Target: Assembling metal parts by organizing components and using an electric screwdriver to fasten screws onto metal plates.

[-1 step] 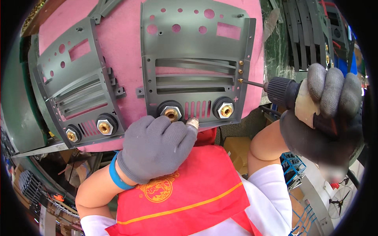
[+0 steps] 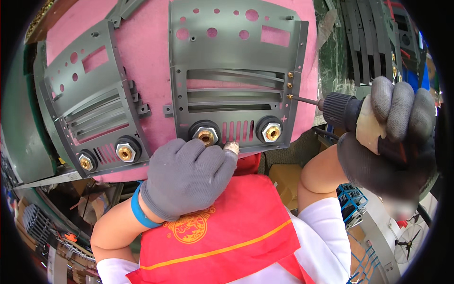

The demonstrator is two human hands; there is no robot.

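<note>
A dark grey metal front panel (image 2: 227, 52), with round holes, slots and louvres, lies before me. My left hand (image 2: 189, 177), in a grey knit glove, is closed on its lower edge, the thumb tip beside a brass socket with a hex nut (image 2: 206, 136). A second brass socket (image 2: 271, 133) sits at the lower right corner. My right hand (image 2: 397, 113), also gloved, grips a power screwdriver (image 2: 338, 111) with a dark ribbed collar. Its long bit meets the lowest of three small brass screws (image 2: 290, 96) in the panel's right flange.
A similar panel (image 2: 97, 75) with two brass sockets lies to the left on the pink padded surface (image 2: 146, 61). Dark metal strips (image 2: 362, 42) stand at the far right. Below the right arm are a blue wire rack (image 2: 352, 201) and a fan (image 2: 409, 242).
</note>
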